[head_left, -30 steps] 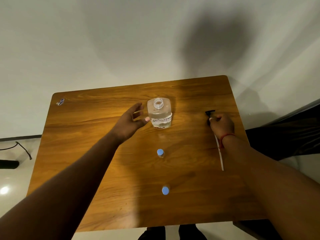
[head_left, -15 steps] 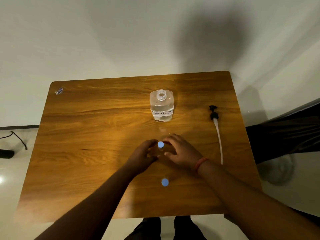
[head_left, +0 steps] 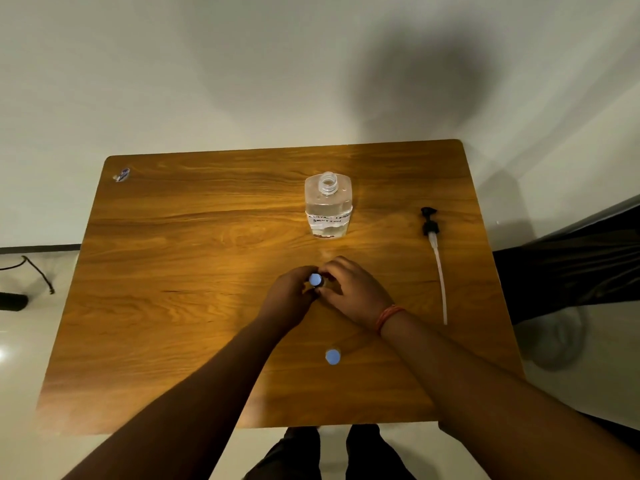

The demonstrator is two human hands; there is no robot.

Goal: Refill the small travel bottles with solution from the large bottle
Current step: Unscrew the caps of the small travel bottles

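The large clear bottle (head_left: 328,206) stands uncapped at the table's far middle, with a handwritten white label and liquid inside. Its black pump with a long white tube (head_left: 435,258) lies flat to the right. Two small travel bottles with blue caps stand on the table. The farther small bottle (head_left: 315,279) is enclosed by both hands: my left hand (head_left: 289,299) grips its body from the left, and my right hand (head_left: 351,291) has its fingers around the cap area from the right. The nearer small bottle (head_left: 332,357) stands alone between my forearms.
The wooden table (head_left: 173,306) stands against a pale wall. A small blue-and-white object (head_left: 122,174) lies at its far left corner. A black cable (head_left: 38,275) lies on the floor to the left. Dark fabric (head_left: 571,265) sits off the right edge.
My left hand left the large bottle and my right hand left the pump on the table. Both came together on the farther small bottle and now close more tightly around it.
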